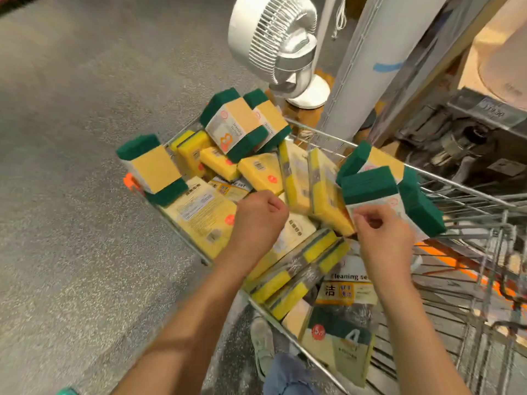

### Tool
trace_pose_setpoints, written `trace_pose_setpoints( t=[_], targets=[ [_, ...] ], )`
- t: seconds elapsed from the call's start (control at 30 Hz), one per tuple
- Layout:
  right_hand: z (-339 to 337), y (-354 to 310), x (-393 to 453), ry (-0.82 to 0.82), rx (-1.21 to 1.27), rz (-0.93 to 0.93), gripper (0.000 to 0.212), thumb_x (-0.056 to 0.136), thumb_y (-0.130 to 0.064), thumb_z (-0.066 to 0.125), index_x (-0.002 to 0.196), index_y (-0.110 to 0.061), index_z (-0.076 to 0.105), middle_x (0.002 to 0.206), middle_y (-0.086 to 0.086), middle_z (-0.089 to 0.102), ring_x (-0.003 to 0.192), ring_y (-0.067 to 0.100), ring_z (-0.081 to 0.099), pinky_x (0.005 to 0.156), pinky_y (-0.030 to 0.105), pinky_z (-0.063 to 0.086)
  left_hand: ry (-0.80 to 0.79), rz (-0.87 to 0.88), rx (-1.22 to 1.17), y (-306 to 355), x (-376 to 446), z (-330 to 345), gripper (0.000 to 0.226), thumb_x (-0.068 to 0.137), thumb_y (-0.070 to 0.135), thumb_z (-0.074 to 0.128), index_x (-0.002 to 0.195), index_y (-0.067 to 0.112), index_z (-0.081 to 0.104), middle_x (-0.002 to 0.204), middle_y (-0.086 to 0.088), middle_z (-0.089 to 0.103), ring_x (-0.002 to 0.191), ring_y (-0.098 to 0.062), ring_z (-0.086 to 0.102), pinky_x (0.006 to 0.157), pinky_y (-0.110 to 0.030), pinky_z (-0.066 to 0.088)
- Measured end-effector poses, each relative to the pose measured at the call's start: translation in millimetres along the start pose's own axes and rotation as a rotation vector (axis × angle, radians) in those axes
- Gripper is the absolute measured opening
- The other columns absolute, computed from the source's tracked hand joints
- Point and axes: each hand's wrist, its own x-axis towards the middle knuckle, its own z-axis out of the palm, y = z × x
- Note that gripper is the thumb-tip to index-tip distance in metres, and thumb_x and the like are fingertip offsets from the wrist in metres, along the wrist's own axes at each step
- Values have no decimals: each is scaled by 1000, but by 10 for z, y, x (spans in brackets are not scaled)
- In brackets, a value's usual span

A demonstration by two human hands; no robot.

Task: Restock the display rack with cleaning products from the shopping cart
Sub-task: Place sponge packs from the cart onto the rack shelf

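Head view: sponge pack [370, 192] touching right hand [383, 238].

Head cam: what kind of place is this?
Most likely a retail shop floor. A wire shopping cart holds packaged sponge packs with price stickers, a shelf price tag sits on the rack at right, and a white fan stands nearby.

The cart [427, 178] is shiny metal wire. The sponges [262, 172] sit in glossy plastic wrap. The floor [71, 109] looks rough and speckled.
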Motion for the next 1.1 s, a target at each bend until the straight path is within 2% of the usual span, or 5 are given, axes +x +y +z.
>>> trace_pose_setpoints(
  t=[0.4,0.5,0.7,0.83,1.1],
  targets=[
    [-200,1029,519,108,421,732,43,90,-7,57,130,4,45,110,10,55,94,19,51,72,20,43,-496,330,173,749,679,1261,75,76,31,75,140,16,37,133,-4,42,124,-17,42,99,-23,33],
    [-124,1104,492,-13,520,719,32,90,7,46,121,3,55,104,10,61,81,15,58,60,10,48,-502,337,161,721,781,1341,75,74,33,77,137,18,39,126,4,39,114,-7,39,93,-16,30],
    [-114,1120,410,-7,763,648,23,89,-1,56,106,-14,63,109,14,67,100,24,64,89,38,51,-566,290,147,737,892,1257,79,68,34,81,136,20,44,118,5,44,113,-10,46,97,-26,40],
    [-173,993,347,28,860,538,18,90,-7,57,106,-13,60,105,8,68,98,16,65,85,33,54,-614,110,-67,677,800,1042,47,75,25,76,116,25,53,102,12,61,84,1,62,67,-12,51],
    [89,435,273,-136,875,394,41,88,-20,63,126,-13,50,127,11,59,118,26,56,96,46,48,-368,-96,-406,130,441,369,45,78,13,71,120,4,58,103,1,70,87,-4,68,67,-15,53]
  ],
)
